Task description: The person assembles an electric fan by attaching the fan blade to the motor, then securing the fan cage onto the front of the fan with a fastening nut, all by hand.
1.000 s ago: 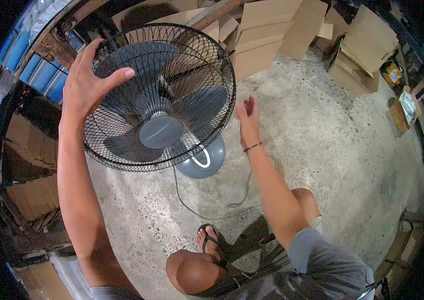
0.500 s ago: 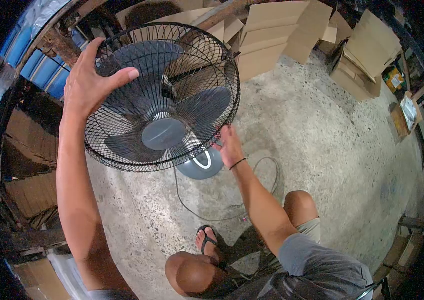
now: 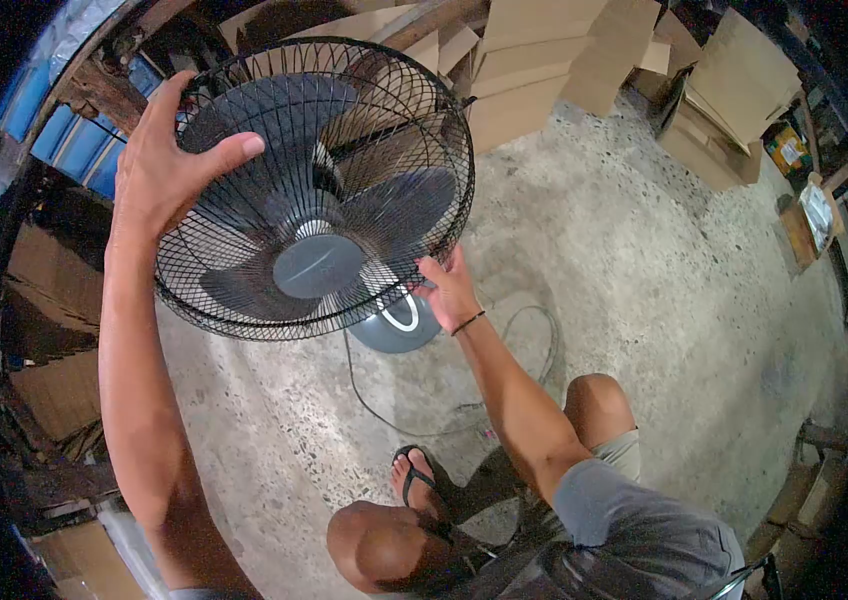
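Note:
A standing electric fan (image 3: 319, 266) with dark blades behind a black wire guard fills the upper left of the view, its face tilted upward. My left hand (image 3: 156, 170) grips the guard's upper left rim, thumb over the front wires and fingers mostly behind the edge. At the lower right rim, my right hand (image 3: 451, 292) holds the guard with the thumb on the front; its other fingers are partly hidden. Below the guard, the grey round fan base (image 3: 394, 334) with a white curved mark rests on the floor. A power cord (image 3: 369, 407) loops from the base.
Flattened cardboard (image 3: 534, 70) leans at the back, with an open carton (image 3: 714, 140) to its right. More stacked cardboard (image 3: 59, 290) and blue items (image 3: 79, 150) line the left. My sandalled foot (image 3: 414, 480) is on the speckled concrete floor (image 3: 664, 300).
My right thumb has come over the front of the guard's rim. The whole view has shifted slightly, and both hands stay at the guard.

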{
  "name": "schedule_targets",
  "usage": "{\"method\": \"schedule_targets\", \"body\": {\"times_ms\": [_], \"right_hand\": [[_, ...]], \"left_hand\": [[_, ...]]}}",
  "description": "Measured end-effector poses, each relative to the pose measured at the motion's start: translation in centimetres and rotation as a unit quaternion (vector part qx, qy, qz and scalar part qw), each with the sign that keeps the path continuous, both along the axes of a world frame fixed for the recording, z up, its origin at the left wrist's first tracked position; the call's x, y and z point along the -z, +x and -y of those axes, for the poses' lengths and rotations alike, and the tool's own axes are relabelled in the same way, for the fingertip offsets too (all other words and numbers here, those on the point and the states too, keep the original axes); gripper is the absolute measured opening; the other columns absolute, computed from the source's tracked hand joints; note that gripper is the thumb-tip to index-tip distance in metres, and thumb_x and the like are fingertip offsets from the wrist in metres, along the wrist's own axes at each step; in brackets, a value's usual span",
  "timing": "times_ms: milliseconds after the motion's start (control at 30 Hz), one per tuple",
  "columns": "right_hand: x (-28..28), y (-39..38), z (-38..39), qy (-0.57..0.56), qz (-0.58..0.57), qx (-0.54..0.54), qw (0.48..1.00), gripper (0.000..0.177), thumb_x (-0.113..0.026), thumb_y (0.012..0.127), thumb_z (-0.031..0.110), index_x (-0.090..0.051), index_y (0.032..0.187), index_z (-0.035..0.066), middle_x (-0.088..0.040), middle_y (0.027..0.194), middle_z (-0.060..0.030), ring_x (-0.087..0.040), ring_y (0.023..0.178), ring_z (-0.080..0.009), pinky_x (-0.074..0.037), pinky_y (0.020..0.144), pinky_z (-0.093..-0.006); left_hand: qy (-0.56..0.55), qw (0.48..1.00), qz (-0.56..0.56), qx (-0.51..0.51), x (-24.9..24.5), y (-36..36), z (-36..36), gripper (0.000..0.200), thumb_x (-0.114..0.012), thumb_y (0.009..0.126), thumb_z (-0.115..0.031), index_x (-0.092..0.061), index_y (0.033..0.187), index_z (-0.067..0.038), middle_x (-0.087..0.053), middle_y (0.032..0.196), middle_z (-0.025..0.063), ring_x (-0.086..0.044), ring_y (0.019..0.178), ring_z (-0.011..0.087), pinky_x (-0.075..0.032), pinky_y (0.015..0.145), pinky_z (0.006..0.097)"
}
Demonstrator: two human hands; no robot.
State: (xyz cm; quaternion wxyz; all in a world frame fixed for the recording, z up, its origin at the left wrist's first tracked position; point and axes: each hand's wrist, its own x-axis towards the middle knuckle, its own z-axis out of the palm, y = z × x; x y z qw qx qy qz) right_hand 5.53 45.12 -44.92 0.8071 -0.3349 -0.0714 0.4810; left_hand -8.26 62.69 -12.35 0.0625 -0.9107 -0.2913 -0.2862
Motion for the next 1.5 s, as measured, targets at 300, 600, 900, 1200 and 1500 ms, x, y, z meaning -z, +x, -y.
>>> {"method": "schedule_targets", "body": {"times_ms": [300,600,900,1200,1500], "right_hand": [[-4.3,4.2,0.5,-0.026,0.303,0.145,0.942,0.077,-0.065,0.086,0.028,-0.021,0.142,-0.001,-0.038,0.138,-0.0135,-0.041,0.124,-0.0212,-0.036,0.102,-0.0334],[-12.6,10.4,-3.0,-0.008,0.519,0.156,0.840,0.097,-0.081,0.068,0.036,-0.027,0.138,-0.005,-0.039,0.135,-0.0222,-0.039,0.126,-0.0306,-0.031,0.105,-0.0387],[-13.9,11.3,-2.4,-0.026,0.624,0.102,0.774,0.108,-0.085,0.064,0.030,-0.018,0.142,-0.003,-0.035,0.138,-0.0173,-0.035,0.129,-0.0253,-0.028,0.108,-0.0362],[-16.2,11.0,-1.6,-0.058,0.645,0.094,0.756,0.109,-0.086,0.060,0.039,-0.024,0.137,-0.005,-0.038,0.132,-0.0210,-0.039,0.124,-0.0296,-0.032,0.105,-0.0388],[-18.1,9.9,-2.1,-0.120,0.650,0.105,0.743,0.115,-0.086,0.051,0.051,-0.030,0.133,-0.007,-0.040,0.126,-0.0250,-0.039,0.121,-0.0376,-0.033,0.103,-0.0422]], "left_hand": [[0.034,0.999,0.010,0.015,-0.1,-0.3,0.0,0.094,-0.078,0.056,-0.059,-0.048,0.127,-0.005,-0.056,0.120,0.0201,-0.053,0.111,0.0377,-0.042,0.094,0.0436],[0.043,0.999,0.016,0.017,-0.2,-0.4,1.2,0.096,-0.077,0.054,-0.062,-0.049,0.125,-0.004,-0.057,0.115,0.0196,-0.055,0.106,0.0382,-0.044,0.088,0.0448],[0.053,0.998,0.016,0.010,-0.2,-0.4,1.6,0.097,-0.076,0.055,-0.063,-0.048,0.125,-0.002,-0.058,0.113,0.0185,-0.055,0.106,0.0380,-0.044,0.089,0.0449],[0.019,1.000,-0.016,-0.001,-0.4,-0.2,1.4,0.098,-0.077,0.056,-0.060,-0.045,0.128,-0.001,-0.055,0.123,0.0187,-0.051,0.115,0.0369,-0.039,0.097,0.0439],[0.030,0.999,0.002,-0.010,-0.2,-0.4,1.9,0.097,-0.074,0.055,-0.065,-0.047,0.127,-0.005,-0.057,0.119,0.0173,-0.053,0.111,0.0359,-0.040,0.092,0.0461]]}}
